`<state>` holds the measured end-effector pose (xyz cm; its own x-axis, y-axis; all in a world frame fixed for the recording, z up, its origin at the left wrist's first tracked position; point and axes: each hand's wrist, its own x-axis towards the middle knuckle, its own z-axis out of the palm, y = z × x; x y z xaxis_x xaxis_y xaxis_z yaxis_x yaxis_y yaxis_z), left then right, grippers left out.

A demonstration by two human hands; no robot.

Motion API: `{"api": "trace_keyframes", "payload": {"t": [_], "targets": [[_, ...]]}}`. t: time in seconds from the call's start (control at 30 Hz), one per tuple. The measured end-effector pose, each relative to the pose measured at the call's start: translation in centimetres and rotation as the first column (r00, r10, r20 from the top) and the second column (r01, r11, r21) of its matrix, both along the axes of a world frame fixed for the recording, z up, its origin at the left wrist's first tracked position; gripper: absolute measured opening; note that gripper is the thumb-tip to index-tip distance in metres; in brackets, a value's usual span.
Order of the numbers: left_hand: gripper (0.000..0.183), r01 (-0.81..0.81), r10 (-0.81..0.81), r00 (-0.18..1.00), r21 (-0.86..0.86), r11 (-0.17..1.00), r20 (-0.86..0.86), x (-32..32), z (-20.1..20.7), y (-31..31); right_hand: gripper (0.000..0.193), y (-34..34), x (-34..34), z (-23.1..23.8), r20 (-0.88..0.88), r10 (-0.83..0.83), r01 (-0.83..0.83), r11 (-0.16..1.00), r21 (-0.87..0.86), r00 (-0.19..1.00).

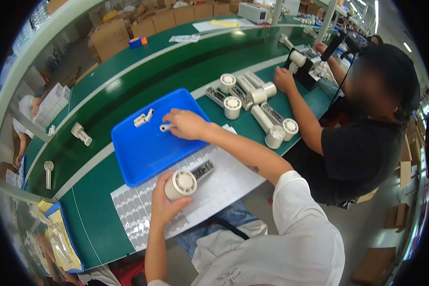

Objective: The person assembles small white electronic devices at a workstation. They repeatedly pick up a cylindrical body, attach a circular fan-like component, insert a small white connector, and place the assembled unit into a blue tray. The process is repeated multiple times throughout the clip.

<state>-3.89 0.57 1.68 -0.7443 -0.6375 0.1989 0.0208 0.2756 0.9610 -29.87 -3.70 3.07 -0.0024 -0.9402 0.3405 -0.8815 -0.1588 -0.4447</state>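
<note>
My left hand (162,204) is wrapped round the round head of a white handheld fan (182,183). The fan's handle points away to the right, and its opened side shows dark inner parts. Over the blue tray (145,159), my right hand (189,125) has its fingertips closed on a small white plastic piece (165,127). A few similar white pieces (142,120) lie in the tray, left of that hand. Beneath the fan, a white sheet with rows of grey stickers (134,205) lies on the table, partly under the tray.
Several white fans (258,95), some with opened handles, lie right of the tray. A co-worker (362,124) in black sits there, hands at a dark fixture (310,71). Across the tray runs a green conveyor belt (97,114) carrying single fans (82,134). Another blue tray (62,233) stands lower left.
</note>
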Motion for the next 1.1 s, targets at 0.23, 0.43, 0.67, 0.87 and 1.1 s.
{"api": "trace_keyframes", "payload": {"t": [0.23, 0.43, 0.67, 0.87, 1.1], "targets": [[0.076, 0.054, 0.067, 0.949, -0.368, 0.928, 0.308, 1.7, -0.1, -3.4, 0.029, 10.7, 2.2, 5.6, 0.689, 0.218, -0.245, 0.968, -0.060, 0.691], [0.076, -0.083, 0.199, 0.902, -0.299, 0.951, 0.383, 0.6, 2.5, -1.1, 0.030, 14.8, 1.8, 2.3, 0.944, 0.178, -0.228, 0.967, -0.116, 0.279], [0.059, -0.159, 0.297, 0.926, -0.472, 0.867, 0.235, -1.2, 2.8, -0.2, 0.027, 13.2, 3.1, 1.5, 0.802, 0.099, -0.181, 0.983, 0.011, 0.589], [0.036, -0.165, 0.199, 0.980, -0.464, 0.870, 0.026, -2.3, 5.1, -0.9, 0.023, 13.2, 3.9, 3.0, 0.825, 0.170, -0.295, 0.955, -0.004, 0.539], [0.020, -0.271, 0.308, 0.950, -0.344, 0.899, 0.058, -3.2, 4.7, -0.1, 0.025, 13.2, 4.9, 3.1, 0.339, 0.187, -0.104, 0.963, -0.248, 0.922]]}}
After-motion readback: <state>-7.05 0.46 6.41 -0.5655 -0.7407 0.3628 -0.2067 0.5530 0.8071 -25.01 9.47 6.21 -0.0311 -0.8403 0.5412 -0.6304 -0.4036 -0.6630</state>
